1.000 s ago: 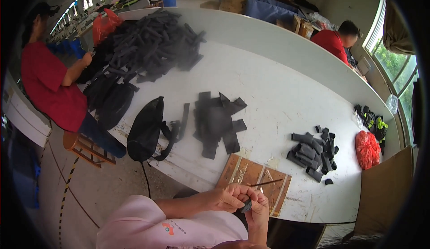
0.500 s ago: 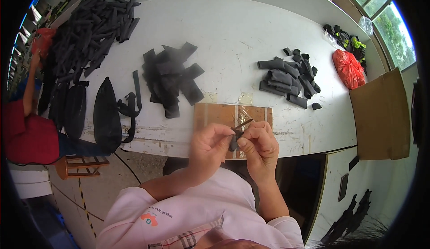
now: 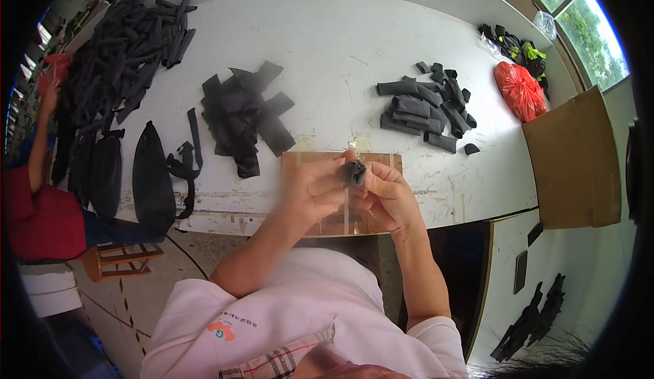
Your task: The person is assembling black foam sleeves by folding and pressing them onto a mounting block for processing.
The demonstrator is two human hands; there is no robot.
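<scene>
A small black fabric tube is held up over a brown wooden board, its open end turned toward me. My left hand grips it from the left side, slightly blurred, with the fingers closed. On the other side, my right hand pinches the tube's edge between thumb and fingers. What lies inside the tube is too dark to make out. Left of the board is a pile of flat black fabric pieces; to the right, a heap of rolled black fabric tubes.
A large mound of black fabric strips covers the far left. Black pointed pouches lie near the left table edge. A red plastic bag and a cardboard box stand at right. A person in a red shirt sits left.
Both hands have shifted a little farther from my body, and the black fabric tube now shows its open end. A thin dark pointed tool seen between the hands before is no longer visible.
</scene>
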